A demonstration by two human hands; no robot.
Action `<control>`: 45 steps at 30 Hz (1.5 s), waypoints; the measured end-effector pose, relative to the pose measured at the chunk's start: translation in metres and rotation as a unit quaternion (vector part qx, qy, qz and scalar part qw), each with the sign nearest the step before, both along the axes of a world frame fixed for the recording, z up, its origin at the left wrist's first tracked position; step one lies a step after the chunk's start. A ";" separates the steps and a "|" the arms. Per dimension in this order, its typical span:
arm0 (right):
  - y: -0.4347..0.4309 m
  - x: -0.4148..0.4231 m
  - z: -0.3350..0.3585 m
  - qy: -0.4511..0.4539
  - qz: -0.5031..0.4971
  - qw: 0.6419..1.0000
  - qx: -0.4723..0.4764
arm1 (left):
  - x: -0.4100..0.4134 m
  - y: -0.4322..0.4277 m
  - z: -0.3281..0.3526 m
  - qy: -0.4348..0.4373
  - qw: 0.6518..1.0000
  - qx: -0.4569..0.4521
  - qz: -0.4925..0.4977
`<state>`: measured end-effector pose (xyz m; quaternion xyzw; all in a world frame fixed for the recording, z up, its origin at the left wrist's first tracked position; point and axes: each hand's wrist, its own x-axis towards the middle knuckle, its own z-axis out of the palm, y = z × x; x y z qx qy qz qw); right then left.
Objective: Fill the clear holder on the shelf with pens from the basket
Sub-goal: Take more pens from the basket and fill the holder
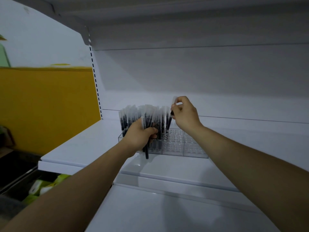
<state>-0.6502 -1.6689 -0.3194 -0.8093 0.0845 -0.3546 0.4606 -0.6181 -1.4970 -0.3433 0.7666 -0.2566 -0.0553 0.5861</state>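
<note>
A clear holder (pixel 189 148) with rows of round holes stands on the white shelf (pixel 87 144). Its left part is packed with upright black pens with frosted caps (pixel 133 114); the right part shows open holes. My left hand (pixel 140 138) is in front of the holder, shut on a bundle of pens (pixel 146 148) whose ends hang below my fist. My right hand (pixel 184 113) pinches a single pen (pixel 170 120) by its cap, tilted, with its lower end at the holes beside the filled rows. The basket is not in view.
The upper shelf overhangs close above. A slotted upright (pixel 96 81) and a yellow wall panel (pixel 46 104) are at the left. Below left, a dark bin holds green-and-white packets (pixel 43 188). A lower shelf surface (pixel 167 211) lies under my arms.
</note>
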 end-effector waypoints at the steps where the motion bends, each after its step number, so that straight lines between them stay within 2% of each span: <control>1: 0.001 0.001 0.001 0.002 -0.001 1.000 -0.007 | 0.000 0.000 0.000 -0.002 1.000 0.002 -0.003; 10: 0.006 0.009 -0.017 0.051 0.004 0.996 -0.078 | 0.002 0.006 0.000 -0.009 1.000 0.005 -0.018; 19: 0.004 0.019 -0.029 0.120 -0.035 0.988 -0.087 | 0.005 0.010 -0.003 -0.022 1.000 -0.002 -0.019; 22: 0.007 0.012 -0.024 0.056 -0.066 0.991 -0.106 | 0.006 0.008 -0.004 -0.029 0.999 -0.002 -0.024; 25: 0.017 -0.001 -0.012 -0.011 -0.044 0.994 -0.098 | 0.003 0.004 0.000 -0.047 0.998 0.003 -0.036; 30: 0.027 -0.017 -0.003 0.044 0.071 0.993 -0.078 | -0.006 -0.005 0.007 -0.066 0.996 0.011 -0.053; 35: 0.025 -0.023 -0.002 0.033 0.091 0.995 -0.034 | -0.012 -0.007 0.008 -0.062 0.996 0.004 -0.067; 39: 0.024 -0.021 -0.001 0.022 0.059 0.998 0.004 | -0.009 -0.008 0.004 -0.046 0.997 -0.009 -0.062; 43: 0.015 -0.019 0.012 -0.061 0.024 0.992 0.105 | -0.003 -0.001 -0.001 -0.012 0.999 -0.010 -0.035; 45: 0.009 -0.016 0.012 -0.067 0.004 0.994 0.091 | -0.002 0.002 -0.002 -0.003 1.000 -0.009 -0.024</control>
